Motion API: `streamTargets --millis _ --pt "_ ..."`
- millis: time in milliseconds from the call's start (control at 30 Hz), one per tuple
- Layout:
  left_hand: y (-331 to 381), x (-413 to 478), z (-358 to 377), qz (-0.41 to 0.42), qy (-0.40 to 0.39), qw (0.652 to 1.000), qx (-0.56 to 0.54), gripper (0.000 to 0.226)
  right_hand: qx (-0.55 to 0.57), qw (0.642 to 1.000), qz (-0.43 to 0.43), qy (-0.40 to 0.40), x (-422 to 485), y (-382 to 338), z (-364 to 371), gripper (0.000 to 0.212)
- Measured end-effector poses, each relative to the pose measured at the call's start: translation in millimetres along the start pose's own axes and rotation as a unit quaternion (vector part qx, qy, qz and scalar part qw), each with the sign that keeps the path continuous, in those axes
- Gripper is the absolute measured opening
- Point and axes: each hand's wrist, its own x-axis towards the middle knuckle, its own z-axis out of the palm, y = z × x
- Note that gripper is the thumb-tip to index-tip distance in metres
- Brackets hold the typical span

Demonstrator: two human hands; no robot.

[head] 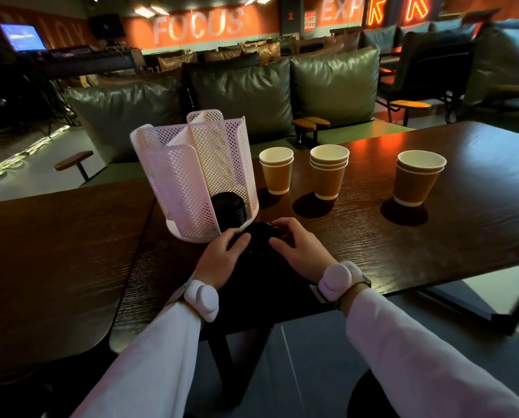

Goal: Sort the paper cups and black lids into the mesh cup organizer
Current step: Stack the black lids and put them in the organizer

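At the left of the dark wooden table (433,236) stands the white perforated mesh cup organizer (192,164), upright, its tall compartments fanning out from a central divider. The compartment that opens toward the person holds a short stack of round black plastic lids (228,209); the others look empty as far as the mesh lets me see.

Just in front of the organizer's base, the left hand (222,257) curves its fingers over the left edge of a loose batch of black plastic lids (259,238) lying on the table. The right hand (297,251) curls its fingers down over the opposite edge, so the batch is cupped between both hands. It is too dark there to count the lids.

Further right, well apart from the hands, three stacks of brown paper cups with white rims stand in a row: a near-left stack (276,173), a middle stack (329,173) and a far-right stack (418,179), none yet in the organizer.

The step in hand appears to be gathering these lids to join those already stored. To do it well:
- Square the batch first so the rims nest
- Grip lightly at the edges, since thin lids probably flex
- Lift low and slide them in through the open front, onto the stored stack
- Steady the organizer with one hand if it shifts, as it looks light
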Motion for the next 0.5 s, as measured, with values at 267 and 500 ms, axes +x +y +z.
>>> streamTargets --millis 267,500 --pt "-4.0 1.3 -0.4 0.019 0.003 0.999 0.032 0.031 0.003 1.0 0.001 0.007 -2.0 -2.8 -0.5 0.042" --pt "-3.5 0.3 0.8 0.015 0.0 1.0 0.004 0.033 0.009 1.0 0.018 0.01 0.3 -0.5 -1.1 0.037"
